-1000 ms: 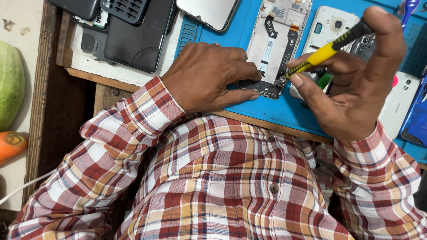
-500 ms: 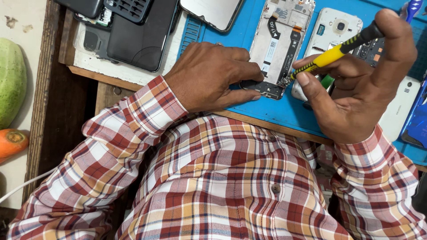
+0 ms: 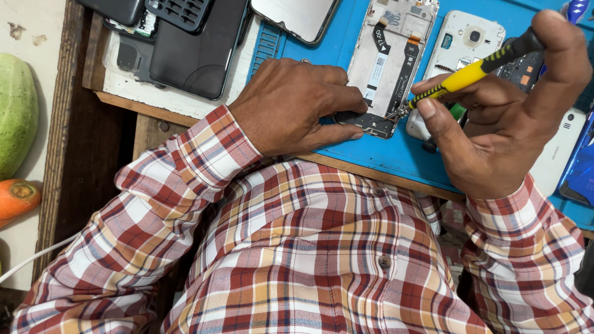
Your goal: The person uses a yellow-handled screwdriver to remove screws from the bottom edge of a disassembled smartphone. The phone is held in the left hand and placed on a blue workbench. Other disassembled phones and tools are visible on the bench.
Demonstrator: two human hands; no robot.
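An opened phone [image 3: 388,59] with its back off lies on a blue work mat [image 3: 396,154]. My left hand [image 3: 291,105] pinches the phone's near end and holds it down. My right hand [image 3: 501,124] grips a yellow and black screwdriver [image 3: 473,71], and the tip rests on the phone's lower right corner. My checked shirt fills the lower part of the view.
A white phone back [image 3: 461,40] lies right of the opened phone. Dark phones and parts [image 3: 192,49] sit at the upper left on a white board. A blue phone [image 3: 581,167] is at the right edge. A green fruit [image 3: 15,111] and a carrot [image 3: 15,198] lie far left.
The screwdriver handle has tilted slightly to the right and my right hand shifted a little with it. My left hand has kept its hold on the phone.
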